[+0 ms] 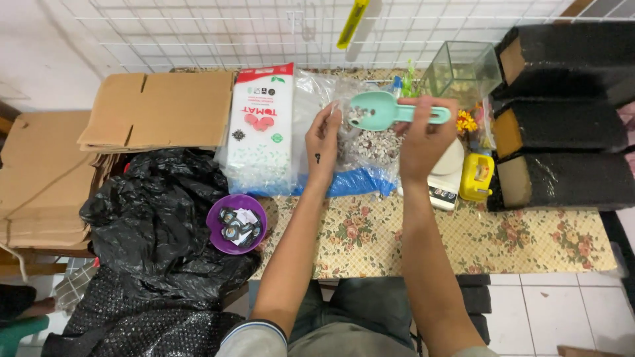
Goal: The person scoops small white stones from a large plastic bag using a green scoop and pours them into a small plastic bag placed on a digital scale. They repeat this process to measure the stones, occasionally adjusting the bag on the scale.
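My right hand [425, 135] grips the handle of a mint-green plastic scoop [380, 110], whose bowl carries small pebbles. My left hand [323, 142] holds the edge of a clear plastic bag [370, 149] of mixed white and brown pebbles, keeping it open just under the scoop. The bag rests on a table with a floral cloth [463, 241], in front of a small white digital scale [446, 182] partly hidden by my right hand.
A white printed bag [260, 129] lies left of the pebbles. Nearby sit a purple bowl [237, 223] of small packets, a black plastic bag [155, 225], flattened cardboard [159, 109], a glass tank [463, 69], a yellow tape measure [477, 177], black-wrapped blocks [562, 125] and a wire grid [264, 33].
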